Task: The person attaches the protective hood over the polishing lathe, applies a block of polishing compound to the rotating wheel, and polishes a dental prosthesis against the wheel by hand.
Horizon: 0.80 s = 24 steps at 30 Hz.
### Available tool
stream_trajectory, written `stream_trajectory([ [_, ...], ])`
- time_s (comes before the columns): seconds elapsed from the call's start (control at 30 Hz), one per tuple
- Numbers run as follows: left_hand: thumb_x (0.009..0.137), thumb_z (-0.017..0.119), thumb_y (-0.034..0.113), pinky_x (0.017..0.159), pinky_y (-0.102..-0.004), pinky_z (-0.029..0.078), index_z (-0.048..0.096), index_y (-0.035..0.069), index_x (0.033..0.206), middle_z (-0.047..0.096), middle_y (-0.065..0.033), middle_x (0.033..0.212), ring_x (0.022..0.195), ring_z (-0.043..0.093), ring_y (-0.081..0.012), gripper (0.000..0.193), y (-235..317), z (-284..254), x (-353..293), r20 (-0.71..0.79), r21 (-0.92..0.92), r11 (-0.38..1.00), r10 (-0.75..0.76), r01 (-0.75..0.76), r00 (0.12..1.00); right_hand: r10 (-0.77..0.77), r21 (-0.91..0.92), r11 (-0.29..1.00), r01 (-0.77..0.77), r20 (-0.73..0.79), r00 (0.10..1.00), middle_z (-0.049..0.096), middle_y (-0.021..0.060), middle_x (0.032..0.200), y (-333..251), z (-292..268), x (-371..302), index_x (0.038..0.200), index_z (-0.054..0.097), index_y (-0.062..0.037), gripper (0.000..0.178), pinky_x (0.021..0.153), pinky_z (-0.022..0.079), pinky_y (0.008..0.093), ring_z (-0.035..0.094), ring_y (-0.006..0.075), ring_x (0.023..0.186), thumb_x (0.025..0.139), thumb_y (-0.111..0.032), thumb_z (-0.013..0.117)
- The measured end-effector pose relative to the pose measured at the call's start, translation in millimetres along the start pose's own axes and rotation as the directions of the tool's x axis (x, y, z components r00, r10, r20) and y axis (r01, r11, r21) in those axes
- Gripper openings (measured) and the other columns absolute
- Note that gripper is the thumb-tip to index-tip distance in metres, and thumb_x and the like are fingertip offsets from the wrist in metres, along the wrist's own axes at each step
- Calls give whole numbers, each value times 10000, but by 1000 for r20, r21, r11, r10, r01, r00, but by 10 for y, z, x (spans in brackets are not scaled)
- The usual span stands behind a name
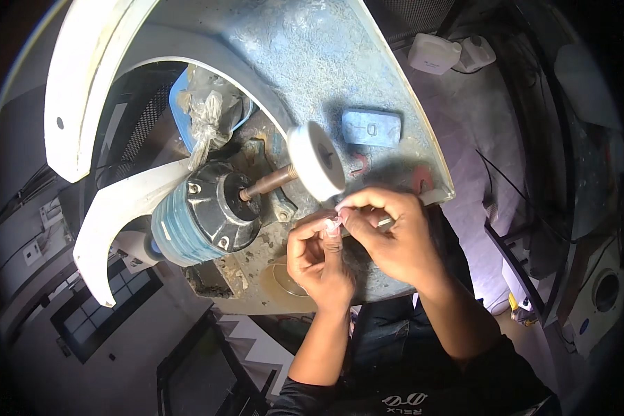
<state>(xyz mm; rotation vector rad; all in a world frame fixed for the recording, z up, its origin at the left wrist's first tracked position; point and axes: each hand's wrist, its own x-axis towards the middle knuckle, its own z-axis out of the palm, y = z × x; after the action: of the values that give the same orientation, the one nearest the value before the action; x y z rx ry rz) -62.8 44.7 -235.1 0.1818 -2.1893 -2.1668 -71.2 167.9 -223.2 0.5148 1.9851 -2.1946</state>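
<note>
Both hands meet just below a white round pulley that sits on the end of a rusty shaft. My left hand and my right hand pinch one small pinkish-white piece between their fingertips. The shaft comes out of a black motor with a blue-grey wound body. The motor is mounted on a dirty, pale blue and white housing panel. What the small piece is, I cannot tell.
A grey rectangular block lies on the panel above my right hand. Crumpled clear plastic sits behind the motor. White curved housing arms frame the left. White boxes stand at the top right on the floor.
</note>
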Motion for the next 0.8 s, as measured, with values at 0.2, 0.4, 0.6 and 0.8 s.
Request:
stream_trajectory([
  [0.2, 900, 604, -43, 842, -267, 490, 561, -19, 961, 645, -112, 973, 894, 610, -136, 79, -38, 103, 131, -35, -171, 980, -104, 96, 994, 87, 357, 930, -86, 14, 996, 680, 73, 835, 90, 34, 103, 915, 665, 59, 94, 632, 500, 218, 619, 62, 749, 887, -21, 625],
  [0.4, 899, 611, -36, 810, -264, 494, 580, -18, 914, 659, -108, 946, 848, 619, -133, 39, -22, 152, 225, -39, -231, 965, -135, 123, 990, 173, 350, 924, -151, -33, 984, 667, 37, 729, 37, 20, 181, 900, 698, 55, 118, 533, 443, 201, 564, 35, 620, 854, -53, 679],
  [0.6, 902, 607, -22, 739, -265, 489, 590, -22, 873, 663, -102, 870, 787, 613, -135, 34, 23, 212, 263, 5, -244, 953, -183, 179, 983, 175, 365, 921, -134, -81, 981, 653, 28, 678, 102, 12, 216, 868, 707, 49, 106, 509, 417, 206, 538, 31, 575, 833, -50, 688],
  [0.8, 904, 596, -25, 697, -266, 491, 590, -32, 874, 666, -111, 856, 745, 615, -142, 32, 41, 193, 312, 34, -307, 930, -200, 201, 979, 163, 391, 912, -122, -72, 984, 661, 39, 680, 43, 31, 209, 855, 711, 50, 92, 521, 424, 203, 553, 36, 592, 826, -33, 681],
])
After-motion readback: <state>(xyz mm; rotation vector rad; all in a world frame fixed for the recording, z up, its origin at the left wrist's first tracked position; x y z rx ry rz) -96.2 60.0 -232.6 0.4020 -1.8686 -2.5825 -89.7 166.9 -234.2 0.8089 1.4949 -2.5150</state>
